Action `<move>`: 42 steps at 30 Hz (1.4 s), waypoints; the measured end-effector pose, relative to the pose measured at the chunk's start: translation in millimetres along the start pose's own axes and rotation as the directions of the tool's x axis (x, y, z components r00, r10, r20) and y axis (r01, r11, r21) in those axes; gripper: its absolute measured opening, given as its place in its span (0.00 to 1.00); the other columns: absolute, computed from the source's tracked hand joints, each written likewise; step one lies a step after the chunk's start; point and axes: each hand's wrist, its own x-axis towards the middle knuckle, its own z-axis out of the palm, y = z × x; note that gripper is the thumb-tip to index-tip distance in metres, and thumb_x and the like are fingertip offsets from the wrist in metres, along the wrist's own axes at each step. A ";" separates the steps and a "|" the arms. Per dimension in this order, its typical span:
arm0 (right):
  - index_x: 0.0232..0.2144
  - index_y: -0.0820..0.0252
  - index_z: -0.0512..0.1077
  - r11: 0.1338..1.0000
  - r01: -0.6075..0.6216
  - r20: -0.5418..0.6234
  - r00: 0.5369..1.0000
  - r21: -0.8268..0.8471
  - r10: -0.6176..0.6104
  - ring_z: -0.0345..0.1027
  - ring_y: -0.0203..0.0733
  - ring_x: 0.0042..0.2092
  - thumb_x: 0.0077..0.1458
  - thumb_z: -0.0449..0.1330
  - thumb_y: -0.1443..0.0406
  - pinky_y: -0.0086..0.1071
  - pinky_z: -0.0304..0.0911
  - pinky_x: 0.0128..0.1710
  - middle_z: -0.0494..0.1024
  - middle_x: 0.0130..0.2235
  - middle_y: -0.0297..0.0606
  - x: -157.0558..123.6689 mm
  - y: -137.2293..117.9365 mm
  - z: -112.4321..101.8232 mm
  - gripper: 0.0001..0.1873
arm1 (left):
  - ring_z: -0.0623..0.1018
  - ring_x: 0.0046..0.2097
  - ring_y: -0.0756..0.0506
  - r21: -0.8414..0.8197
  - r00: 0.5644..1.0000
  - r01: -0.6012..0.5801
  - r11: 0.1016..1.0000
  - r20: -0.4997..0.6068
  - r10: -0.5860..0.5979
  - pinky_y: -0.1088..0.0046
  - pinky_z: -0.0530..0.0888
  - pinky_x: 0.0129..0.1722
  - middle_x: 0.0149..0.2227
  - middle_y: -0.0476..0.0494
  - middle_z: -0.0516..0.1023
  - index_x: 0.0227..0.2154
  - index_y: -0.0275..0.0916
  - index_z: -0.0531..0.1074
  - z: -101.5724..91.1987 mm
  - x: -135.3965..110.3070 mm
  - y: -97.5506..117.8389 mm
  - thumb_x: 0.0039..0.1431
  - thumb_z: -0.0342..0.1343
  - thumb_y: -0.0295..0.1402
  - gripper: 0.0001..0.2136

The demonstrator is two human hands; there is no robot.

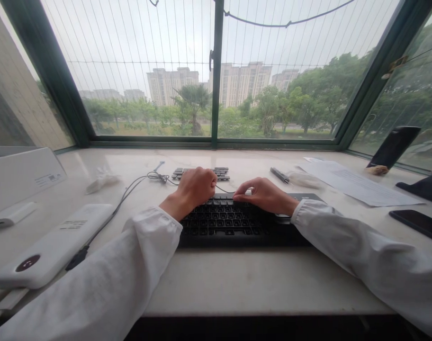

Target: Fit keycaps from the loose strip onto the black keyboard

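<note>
A black keyboard [223, 222] lies on the white ledge in front of me, with bare switch sockets over most of it where keycaps are off. Behind it sits a cluster of loose dark keycaps [221, 174], partly covered by my left hand [198, 184]. That hand is closed in a fist over the keyboard's top left; whatever its fingers hold is hidden. My right hand [260, 194] has thumb and forefinger pinched together at the keyboard's top row, and I cannot make out what is between them.
On the left are a white power bank [59, 246] with a cable [125, 194] and a white box [20, 175]. To the right lie a dark slim tool [280, 175], paper sheets [354, 180] and a phone [420, 222]. A dark upright device [393, 147] leans near the window.
</note>
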 end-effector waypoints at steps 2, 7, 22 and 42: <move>0.30 0.56 0.79 1.000 -0.006 -0.004 1.000 -0.018 0.006 0.72 0.43 0.36 0.47 0.61 0.48 0.34 0.63 0.38 0.81 0.32 0.36 -0.1 -0.8 -0.1 0.19 | 0.69 0.25 0.47 -0.004 1.000 -0.008 1.000 0.006 0.008 0.68 0.61 0.28 0.20 0.43 0.72 0.21 0.38 0.75 0.0 -0.4 0.1 0.46 0.46 0.26 0.11; 0.30 0.55 0.79 0.996 0.004 -0.008 1.000 -0.087 -0.005 0.71 0.42 0.35 0.48 0.60 0.49 0.33 0.62 0.37 0.81 0.32 0.36 -1.4 -4.2 -1.4 0.18 | 0.70 0.25 0.47 -0.005 1.000 -0.005 1.000 0.006 0.005 0.69 0.62 0.29 0.21 0.43 0.73 0.22 0.38 0.76 -0.4 -0.5 1.0 0.47 0.46 0.26 0.12; 0.35 0.50 0.79 0.956 0.175 0.054 0.984 -0.237 -0.167 0.68 0.37 0.35 0.50 0.62 0.53 0.30 0.57 0.35 0.78 0.36 0.35 -6.3 -3.0 -11.5 0.13 | 0.68 0.24 0.47 0.008 1.000 -0.005 1.000 -0.002 0.005 0.70 0.61 0.27 0.19 0.43 0.71 0.20 0.38 0.75 2.9 0.3 -0.8 0.47 0.46 0.26 0.11; 0.35 0.51 0.79 0.977 0.113 0.050 0.993 -0.181 -0.106 0.67 0.36 0.33 0.50 0.62 0.54 0.29 0.58 0.34 0.79 0.36 0.34 -8.1 0.8 -8.7 0.13 | 0.59 0.22 0.51 -0.082 0.998 -0.061 0.995 -0.022 0.059 0.71 0.55 0.26 0.16 0.48 0.64 0.15 0.39 0.67 3.0 1.0 -2.5 0.44 0.46 0.26 0.08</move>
